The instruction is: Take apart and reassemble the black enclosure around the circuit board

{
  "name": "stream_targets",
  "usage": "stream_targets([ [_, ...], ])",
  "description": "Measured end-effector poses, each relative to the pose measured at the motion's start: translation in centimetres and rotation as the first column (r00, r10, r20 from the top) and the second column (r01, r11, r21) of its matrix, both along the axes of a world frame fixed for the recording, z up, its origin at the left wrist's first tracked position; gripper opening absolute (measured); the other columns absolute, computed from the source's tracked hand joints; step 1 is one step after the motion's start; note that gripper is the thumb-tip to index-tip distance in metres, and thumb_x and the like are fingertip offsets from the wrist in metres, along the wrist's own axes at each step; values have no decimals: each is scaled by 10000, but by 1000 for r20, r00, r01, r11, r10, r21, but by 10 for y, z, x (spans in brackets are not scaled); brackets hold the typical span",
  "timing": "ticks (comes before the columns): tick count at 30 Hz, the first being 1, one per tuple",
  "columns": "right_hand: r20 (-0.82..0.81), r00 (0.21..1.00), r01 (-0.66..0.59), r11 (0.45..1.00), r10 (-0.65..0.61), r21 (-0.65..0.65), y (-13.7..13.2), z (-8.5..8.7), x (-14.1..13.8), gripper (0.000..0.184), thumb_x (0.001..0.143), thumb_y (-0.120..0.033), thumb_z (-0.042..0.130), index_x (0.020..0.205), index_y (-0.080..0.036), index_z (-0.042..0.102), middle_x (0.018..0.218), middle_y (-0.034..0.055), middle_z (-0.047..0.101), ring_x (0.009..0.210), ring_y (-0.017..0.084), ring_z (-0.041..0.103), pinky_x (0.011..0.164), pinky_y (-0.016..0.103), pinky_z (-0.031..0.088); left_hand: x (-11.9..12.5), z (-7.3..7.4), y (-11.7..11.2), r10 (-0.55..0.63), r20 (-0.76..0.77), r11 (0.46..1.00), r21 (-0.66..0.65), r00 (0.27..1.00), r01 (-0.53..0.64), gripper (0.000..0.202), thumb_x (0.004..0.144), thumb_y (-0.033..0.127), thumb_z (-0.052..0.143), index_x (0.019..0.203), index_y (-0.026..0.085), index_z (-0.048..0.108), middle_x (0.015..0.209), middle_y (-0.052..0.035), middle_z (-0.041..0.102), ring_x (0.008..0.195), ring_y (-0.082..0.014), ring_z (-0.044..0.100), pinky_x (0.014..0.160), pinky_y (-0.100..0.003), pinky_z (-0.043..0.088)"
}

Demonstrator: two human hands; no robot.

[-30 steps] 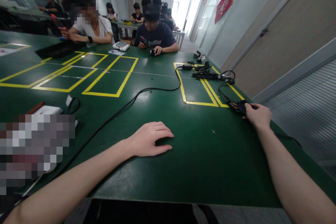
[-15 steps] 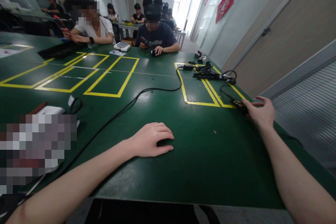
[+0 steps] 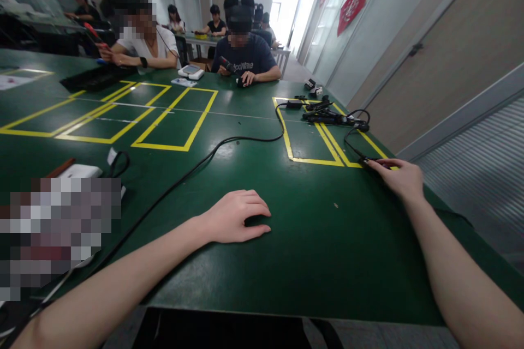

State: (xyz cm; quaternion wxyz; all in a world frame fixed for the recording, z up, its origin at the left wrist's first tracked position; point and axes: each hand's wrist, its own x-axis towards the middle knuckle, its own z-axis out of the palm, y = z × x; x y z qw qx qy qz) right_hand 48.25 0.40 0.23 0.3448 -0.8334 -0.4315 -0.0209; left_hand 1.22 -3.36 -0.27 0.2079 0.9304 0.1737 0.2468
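Observation:
My left hand (image 3: 237, 217) rests palm down on the green table (image 3: 303, 278), its thumb apart from the loosely curved fingers, with nothing held. Over at the table's right side, my right hand (image 3: 403, 181) is closed around a small dark device (image 3: 385, 165) joined to a black cord. Fingers and thumb cover most of the device, so its exact kind cannot be made out. Just beyond that hand, a bundle of black cables (image 3: 327, 117) lies across the yellow tape outlines.
A long black cable (image 3: 184, 177) runs across the table to a small black box (image 3: 293, 104). Yellow tape rectangles (image 3: 188, 147) mark the surface. Blurred-out items lie at left beside a white object (image 3: 79, 170). Two people sit opposite, near a black tray (image 3: 92, 79) and a white device (image 3: 190, 72).
My right hand has shifted slightly left and lower over the dark device, now covering more of it. My left hand has stayed in place.

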Motion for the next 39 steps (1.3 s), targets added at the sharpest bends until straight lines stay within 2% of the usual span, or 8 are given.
stream_targets([
  [5, 92, 994, -50, 998, 54, -47, 0, 4, -2, 333, 656, -502, 784, 771, -189, 773, 756, 72, 707, 712, 251, 619, 587, 327, 391, 0, -1, 0, -6, 1, 1000, 6, 1000, 6, 220, 997, 361, 670, 1063, 170, 756, 1090, -80, 790, 1010, -215, 720, 918, -350, 574],
  [12, 93, 990, -100, 991, 109, -92, -3, 4, -7, 444, 687, -615, 774, 828, -194, 774, 648, 34, 689, 637, 244, 641, 541, 310, 385, -1, -2, 0, 1, -14, 1000, 5, 1000, -1, 224, 1007, 369, 649, 1061, 181, 759, 1085, -78, 789, 1013, -214, 715, 920, -349, 572],
  [19, 68, 993, -87, 978, 101, -190, -5, 17, -16, 253, 689, -447, 792, 753, -206, 751, 639, 28, 659, 651, 245, 611, 563, 320, 372, -1, -1, -1, 0, -11, 1000, 7, 1000, 0, 182, 987, 334, 692, 1047, 174, 755, 1080, -65, 789, 1008, -211, 718, 904, -335, 565],
  [22, 13, 992, -122, 977, 126, -176, -7, 18, -19, 234, 674, -420, 776, 754, -201, 757, 633, 24, 652, 644, 233, 604, 570, 318, 385, -1, 0, -1, -3, -6, 1000, 7, 1000, 3, 184, 992, 335, 685, 1044, 173, 755, 1074, -66, 790, 1004, -211, 717, 901, -335, 565],
  [30, -96, 980, -182, 977, 172, -108, -6, 15, -18, 327, 597, -380, 774, 843, -165, 756, 605, -21, 576, 581, 177, 539, 565, 306, 384, -1, 1, -1, -7, -5, 1000, 14, 1000, 7, 184, 999, 335, 674, 1039, 176, 756, 1069, -67, 789, 1002, -214, 716, 906, -337, 561],
  [35, -69, 979, -197, 977, 191, -82, -4, 12, -14, 308, 592, -339, 794, 838, -168, 724, 581, -47, 519, 557, 163, 511, 551, 294, 368, -1, -1, -1, -11, 2, 1000, 15, 1000, 11, 183, 986, 326, 689, 1047, 166, 755, 1075, -69, 785, 1008, -214, 714, 908, -341, 565],
  [39, 33, 977, -209, 978, 210, -26, -4, 7, -11, 306, 620, -360, 810, 843, -177, 707, 571, -48, 516, 536, 162, 502, 535, 287, 365, -1, -2, -1, -14, 4, 1000, 14, 1000, 14, 202, 998, 349, 666, 1045, 173, 755, 1085, -76, 787, 1008, -210, 713, 920, -345, 568],
])
